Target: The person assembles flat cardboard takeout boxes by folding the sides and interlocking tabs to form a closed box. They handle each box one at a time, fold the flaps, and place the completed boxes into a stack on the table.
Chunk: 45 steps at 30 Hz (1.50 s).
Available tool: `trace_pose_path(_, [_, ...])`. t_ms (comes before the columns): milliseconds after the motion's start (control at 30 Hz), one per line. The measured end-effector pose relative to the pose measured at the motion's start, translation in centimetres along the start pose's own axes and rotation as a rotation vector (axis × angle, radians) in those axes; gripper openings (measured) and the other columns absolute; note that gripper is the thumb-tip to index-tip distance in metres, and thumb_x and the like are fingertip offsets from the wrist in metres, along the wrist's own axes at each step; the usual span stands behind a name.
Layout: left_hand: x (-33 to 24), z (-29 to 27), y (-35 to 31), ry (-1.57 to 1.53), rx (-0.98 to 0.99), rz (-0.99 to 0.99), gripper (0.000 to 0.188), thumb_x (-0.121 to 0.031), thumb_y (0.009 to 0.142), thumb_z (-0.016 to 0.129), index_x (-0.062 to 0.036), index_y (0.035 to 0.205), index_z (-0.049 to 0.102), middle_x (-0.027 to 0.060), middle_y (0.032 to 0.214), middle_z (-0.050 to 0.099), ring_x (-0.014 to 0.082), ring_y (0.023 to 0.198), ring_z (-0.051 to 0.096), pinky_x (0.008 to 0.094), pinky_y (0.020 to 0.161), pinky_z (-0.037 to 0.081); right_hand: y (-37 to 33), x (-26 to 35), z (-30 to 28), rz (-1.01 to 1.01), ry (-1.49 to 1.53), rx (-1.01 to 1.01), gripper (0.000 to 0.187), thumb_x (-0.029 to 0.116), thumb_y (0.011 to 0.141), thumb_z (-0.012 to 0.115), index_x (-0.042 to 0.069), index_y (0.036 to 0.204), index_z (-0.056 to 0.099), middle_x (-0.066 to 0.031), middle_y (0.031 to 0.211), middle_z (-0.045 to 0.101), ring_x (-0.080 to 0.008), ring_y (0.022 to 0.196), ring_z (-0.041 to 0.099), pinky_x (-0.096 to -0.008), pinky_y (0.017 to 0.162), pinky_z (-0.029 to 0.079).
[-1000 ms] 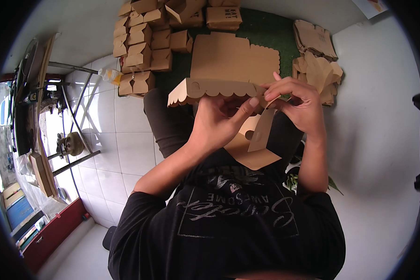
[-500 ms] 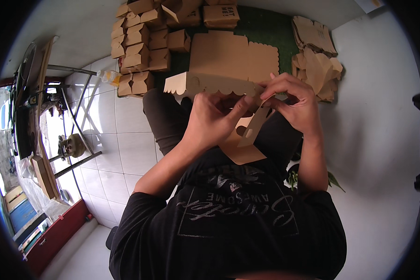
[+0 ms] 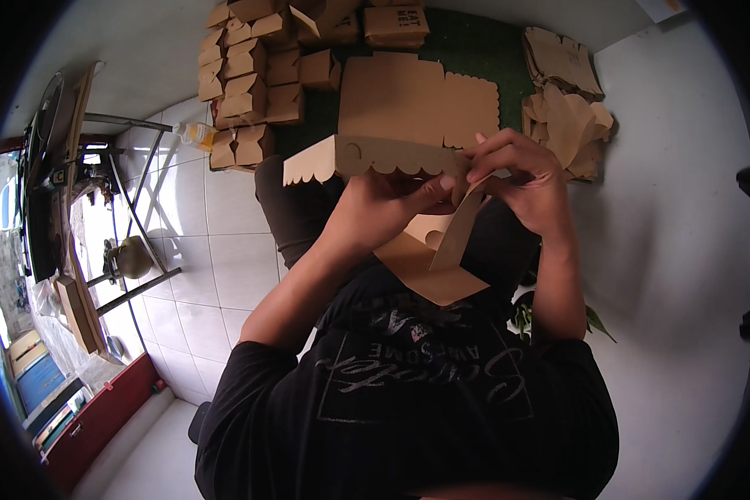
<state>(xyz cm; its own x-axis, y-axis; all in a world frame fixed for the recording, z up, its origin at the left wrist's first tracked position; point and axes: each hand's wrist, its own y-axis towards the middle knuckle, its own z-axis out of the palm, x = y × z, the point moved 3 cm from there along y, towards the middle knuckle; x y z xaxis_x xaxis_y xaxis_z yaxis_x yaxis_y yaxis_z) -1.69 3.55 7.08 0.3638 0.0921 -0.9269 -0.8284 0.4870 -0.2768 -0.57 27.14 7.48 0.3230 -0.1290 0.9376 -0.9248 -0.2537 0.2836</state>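
A partly folded brown cardboard box (image 3: 396, 156) with scalloped edges is held up over my lap. My left hand (image 3: 383, 207) grips its wall from below, the thumb pointing right and some fingers hidden behind the card. At the box's right corner my right hand (image 3: 521, 171) pinches a panel between thumb and fingers. From that corner a narrow side panel slopes down toward a wide flap (image 3: 442, 283), which lies close to my shirt. Beyond the box, a flat unfolded cardboard blank (image 3: 392, 100) with a scalloped right edge rests on green matting.
Folded brown boxes (image 3: 246, 100) are stacked at the far left, with a bottle (image 3: 195, 135) of yellow liquid beside them. Flat cardboard blanks (image 3: 562, 62) and loose cut pieces (image 3: 567, 129) are piled at the far right. A metal-framed stand (image 3: 133, 208) is on the left.
The box has tilted a little in my hands. Its left scalloped end has dropped slightly, and the lower flap has swung a bit right and down. Both hands keep their hold.
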Motion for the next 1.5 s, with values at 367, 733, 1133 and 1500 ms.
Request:
trace_pose_path(367, [0.3,-1.0,0.6,-0.102,0.005,-0.055,0.037,-0.008,0.103,0.085,0.0079,0.135,0.073,0.0173,0.124,0.080,0.0275,0.114,0.082,0.0415,0.094,0.073,-0.3,0.3,0.0,0.024,-0.060,0.050,0.037,-0.025,0.088,0.078,0.008,0.104,0.081,-0.0032,0.106,0.081,-0.0311,0.127,0.080,-0.0645,0.141,0.030])
trace_pose_path(733, [-0.4,-0.4,0.6,0.030,0.013,-0.003,0.035,-0.013,0.109,0.082,0.0074,0.136,0.073,0.0159,0.126,0.081,0.0256,0.116,0.081,0.0418,0.101,0.069,-0.2,-0.1,0.4,0.011,0.043,0.023,0.026,-0.006,0.093,0.089,0.011,0.113,0.085,-0.0014,0.112,0.087,-0.0254,0.122,0.082,-0.0450,0.122,0.054])
trace_pose_path(1133, [-0.1,-1.0,1.3,0.080,0.126,0.018,0.036,-0.001,0.100,0.083,0.0081,0.133,0.072,0.0151,0.120,0.083,0.0262,0.112,0.084,0.0401,0.100,0.071,3.3,2.4,-2.2,-0.004,-0.258,0.319,0.025,-0.005,0.098,0.083,0.012,0.115,0.089,-0.0031,0.105,0.083,-0.0179,0.100,0.082,-0.0331,0.090,0.068])
trace_pose_path(1500, [-0.6,-0.9,1.6,0.056,0.196,-0.041,0.036,0.006,0.094,0.084,0.0083,0.128,0.073,0.0143,0.113,0.083,0.0259,0.108,0.084,0.0389,0.093,0.074,4.5,4.5,-1.4,-0.046,-0.345,0.510,0.038,-0.013,0.086,0.085,0.010,0.114,0.091,-0.0043,0.105,0.073,-0.0206,0.096,0.078,-0.0337,0.081,0.067])
